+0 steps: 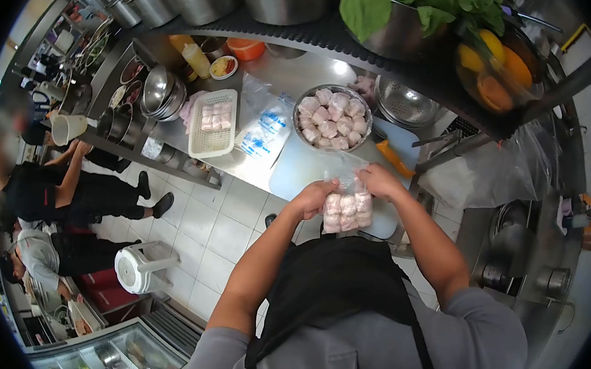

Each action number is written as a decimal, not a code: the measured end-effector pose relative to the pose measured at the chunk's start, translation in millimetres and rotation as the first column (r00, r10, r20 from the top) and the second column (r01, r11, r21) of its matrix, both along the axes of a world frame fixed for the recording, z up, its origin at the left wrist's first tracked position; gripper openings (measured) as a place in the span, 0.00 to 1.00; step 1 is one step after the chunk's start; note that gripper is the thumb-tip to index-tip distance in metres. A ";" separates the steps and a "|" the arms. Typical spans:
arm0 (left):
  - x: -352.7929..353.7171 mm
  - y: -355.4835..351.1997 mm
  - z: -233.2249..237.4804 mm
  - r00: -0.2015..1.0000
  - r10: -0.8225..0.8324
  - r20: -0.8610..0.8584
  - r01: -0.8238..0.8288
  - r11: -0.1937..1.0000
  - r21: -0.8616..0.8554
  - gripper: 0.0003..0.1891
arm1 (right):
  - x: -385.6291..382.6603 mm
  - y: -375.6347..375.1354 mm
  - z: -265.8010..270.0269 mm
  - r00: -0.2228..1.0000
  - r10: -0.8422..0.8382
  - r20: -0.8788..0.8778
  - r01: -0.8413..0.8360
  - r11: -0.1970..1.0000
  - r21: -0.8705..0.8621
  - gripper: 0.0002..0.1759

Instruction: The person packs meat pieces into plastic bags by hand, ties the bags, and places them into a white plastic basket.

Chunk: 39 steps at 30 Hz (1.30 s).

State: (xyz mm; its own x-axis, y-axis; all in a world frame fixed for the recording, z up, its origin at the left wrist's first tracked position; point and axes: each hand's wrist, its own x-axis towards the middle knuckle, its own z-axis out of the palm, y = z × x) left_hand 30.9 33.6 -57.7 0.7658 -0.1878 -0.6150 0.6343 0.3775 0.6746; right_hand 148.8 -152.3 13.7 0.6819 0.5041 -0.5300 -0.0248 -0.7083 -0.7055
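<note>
Between my two hands hangs a clear plastic bag [347,212] filled with several pale pink, wrapped-looking chunks, probably meat. My left hand [314,198] is closed on the bag's upper left side. My right hand [379,181] pinches its upper right edge. Just beyond them, a round metal bowl [297,130] holds a heap of similar pale pink chunks [334,115]. Under the bowl and bag lies a white-blue cutting board [288,173]. A knife with a yellow handle [395,157] rests on the board, right of the bowl.
Left of the board are flat plastic bags with blue print [263,135] and a white basket [211,151] holding another pink pack. A metal colander [406,103] stands behind right. A shelf [279,34] with pots overhangs the counter. Co-workers [59,194] and a white stool [134,270] are at left.
</note>
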 end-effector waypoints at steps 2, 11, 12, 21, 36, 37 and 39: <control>11.7 -9.7 -0.5 0.998 -0.066 -0.001 0.066 0.989 0.130 0.24 | 6.3 -16.2 -36.5 0.999 -0.049 0.013 0.048 0.997 0.053 0.21; 41.6 -33.3 10.4 0.940 -0.158 0.301 -0.215 0.409 0.887 0.21 | 38.7 -27.0 -82.7 0.966 -0.185 0.180 0.122 0.942 0.312 0.20; 43.8 -35.1 15.4 0.925 -0.127 0.359 -0.282 0.405 0.870 0.19 | 41.8 -27.3 -74.7 0.972 -0.143 0.186 0.073 0.938 0.340 0.19; 64.1 6.8 37.0 0.851 0.009 0.525 -0.362 0.734 0.574 0.04 | 52.7 -24.6 -29.5 0.953 -0.109 0.282 -0.031 0.892 0.450 0.12; 49.1 16.2 123.5 0.694 -0.664 0.279 -0.022 0.367 0.930 0.20 | 6.8 -47.3 16.1 0.910 0.010 0.414 -0.155 0.936 0.317 0.08; 42.4 9.6 136.7 0.744 -0.634 0.209 0.048 0.363 0.931 0.19 | -0.3 -52.3 12.7 0.867 0.053 0.495 -0.226 0.928 0.297 0.07; 27.9 11.0 112.7 0.605 -0.758 0.243 -0.085 0.242 0.967 0.18 | -17.2 -61.6 1.5 0.756 0.132 0.641 -0.360 0.902 0.239 0.07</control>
State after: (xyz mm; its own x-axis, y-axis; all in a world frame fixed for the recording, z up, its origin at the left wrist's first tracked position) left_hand 58.8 44.6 54.9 0.9663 -0.2535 -0.0458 -0.1822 -0.7984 0.5739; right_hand 131.6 -213.9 15.2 0.6234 0.7630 0.1711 0.6223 -0.3516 -0.6994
